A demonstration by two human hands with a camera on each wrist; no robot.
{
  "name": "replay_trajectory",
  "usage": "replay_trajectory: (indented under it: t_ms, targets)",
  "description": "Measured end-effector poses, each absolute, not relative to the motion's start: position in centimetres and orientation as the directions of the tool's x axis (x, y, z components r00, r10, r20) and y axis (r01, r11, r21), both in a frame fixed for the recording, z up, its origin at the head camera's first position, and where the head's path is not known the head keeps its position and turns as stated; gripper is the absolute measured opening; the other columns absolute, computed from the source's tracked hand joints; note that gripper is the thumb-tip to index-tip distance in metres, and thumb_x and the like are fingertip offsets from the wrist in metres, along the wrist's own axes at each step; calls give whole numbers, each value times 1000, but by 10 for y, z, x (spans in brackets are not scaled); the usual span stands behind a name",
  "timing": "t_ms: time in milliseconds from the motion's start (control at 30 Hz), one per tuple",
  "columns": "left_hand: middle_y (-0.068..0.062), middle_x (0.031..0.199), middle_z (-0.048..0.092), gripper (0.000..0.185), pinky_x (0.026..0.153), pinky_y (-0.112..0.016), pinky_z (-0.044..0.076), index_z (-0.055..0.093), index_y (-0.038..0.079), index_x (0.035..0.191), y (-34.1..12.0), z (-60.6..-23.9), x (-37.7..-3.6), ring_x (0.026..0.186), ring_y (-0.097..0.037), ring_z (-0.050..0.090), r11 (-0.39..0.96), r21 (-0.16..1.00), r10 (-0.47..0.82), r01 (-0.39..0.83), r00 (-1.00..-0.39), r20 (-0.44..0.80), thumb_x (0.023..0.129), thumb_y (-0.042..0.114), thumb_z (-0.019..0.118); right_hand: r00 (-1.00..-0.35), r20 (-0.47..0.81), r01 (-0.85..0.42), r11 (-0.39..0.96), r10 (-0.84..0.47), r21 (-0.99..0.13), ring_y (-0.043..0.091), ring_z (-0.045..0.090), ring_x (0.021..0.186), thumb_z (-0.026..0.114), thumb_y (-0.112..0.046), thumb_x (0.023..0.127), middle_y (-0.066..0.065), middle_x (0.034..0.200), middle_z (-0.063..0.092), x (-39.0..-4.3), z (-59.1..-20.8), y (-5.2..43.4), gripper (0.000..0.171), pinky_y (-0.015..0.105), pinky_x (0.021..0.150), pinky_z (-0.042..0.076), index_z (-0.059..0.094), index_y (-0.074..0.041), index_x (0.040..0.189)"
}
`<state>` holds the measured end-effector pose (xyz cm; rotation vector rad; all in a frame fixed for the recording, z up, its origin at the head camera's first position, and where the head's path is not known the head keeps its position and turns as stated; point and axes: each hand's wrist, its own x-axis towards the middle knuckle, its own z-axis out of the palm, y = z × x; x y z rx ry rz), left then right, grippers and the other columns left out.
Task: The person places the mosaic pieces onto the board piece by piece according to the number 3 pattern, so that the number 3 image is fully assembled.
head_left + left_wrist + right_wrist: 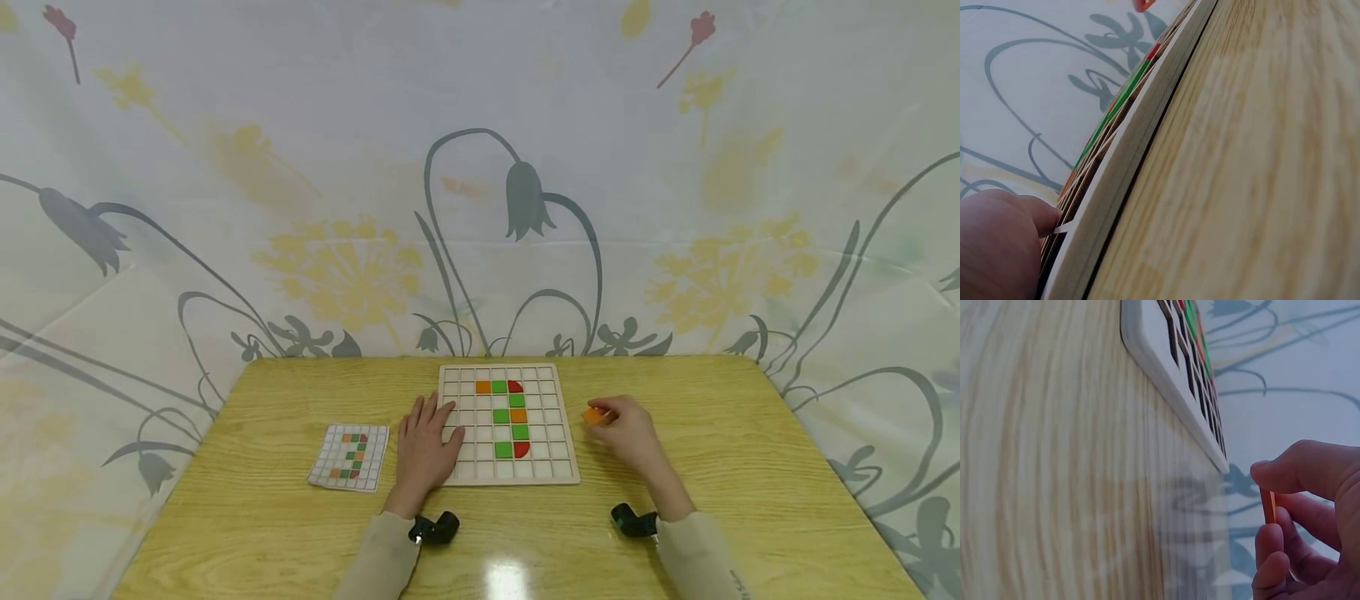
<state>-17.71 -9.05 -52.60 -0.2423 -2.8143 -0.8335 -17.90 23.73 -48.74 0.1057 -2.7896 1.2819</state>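
A pale square grid board (551,467) lies on the table, with green square tiles (519,432), orange tiles (483,387) and red rounded-corner tiles (521,450) set in its cells, forming a shape like a 3. My left hand (427,442) rests along the board's left edge, fingers spread and thumb over the cells. Just off the right side of the board, my right hand (628,432) pinches an orange tile (592,416). The right wrist view shows this orange tile (1268,505) edge-on between thumb and fingers, raised off the table.
Left of my left hand lies a white pattern card (322,467) printed with a similar coloured 3 on a grid. The wooden table (247,500) runs back to a flower-printed curtain (480,100). Black wrist cameras (633,521) sit at both sleeves.
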Motion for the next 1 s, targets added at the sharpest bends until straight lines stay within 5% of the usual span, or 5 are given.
replay_trajectory:
  t_ms: [1000]
  targets:
    - [-15, 156, 38, 46, 114, -61, 18, 60, 12, 138, -91, -524, -176, 147, -39, 23, 818, 535, 102, 211, -969, 225, 98, 33, 60, -912, 160, -386, 654, -378, -651, 13, 52, 79, 75, 3, 77, 0, 92, 56, -173, -496, 131, 31, 27, 68, 48, 75, -1, 108]
